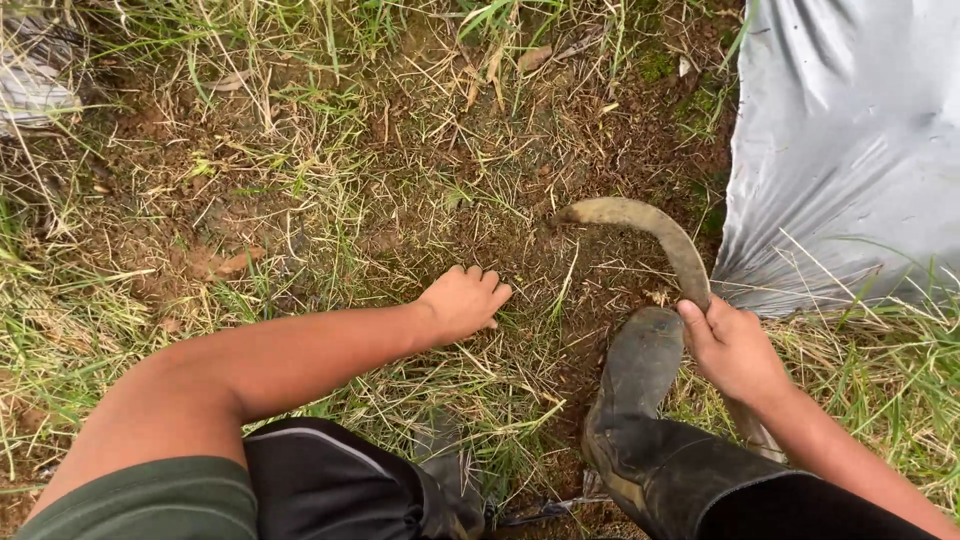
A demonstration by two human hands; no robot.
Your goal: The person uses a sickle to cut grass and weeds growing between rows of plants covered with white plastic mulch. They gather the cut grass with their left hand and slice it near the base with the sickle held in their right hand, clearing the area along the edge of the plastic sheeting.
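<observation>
While grass point(330, 190) and bare soil cover most of the ground, a striped cloth point(35, 75) lies at the far left edge. Near the middle, the left hand point(462, 302) rests knuckles-up on the grass, fingers curled together into the blades, gripping a tuft as far as can be told. Just right of it, a muddy boot point(640, 385) stands on the soil. Beside the boot, the right hand point(735, 350) is clamped around the handle of a sickle point(650, 225), whose curved blade arcs far and left, tip touching the ground. A grey sheet point(850, 140) spreads at the far right.
</observation>
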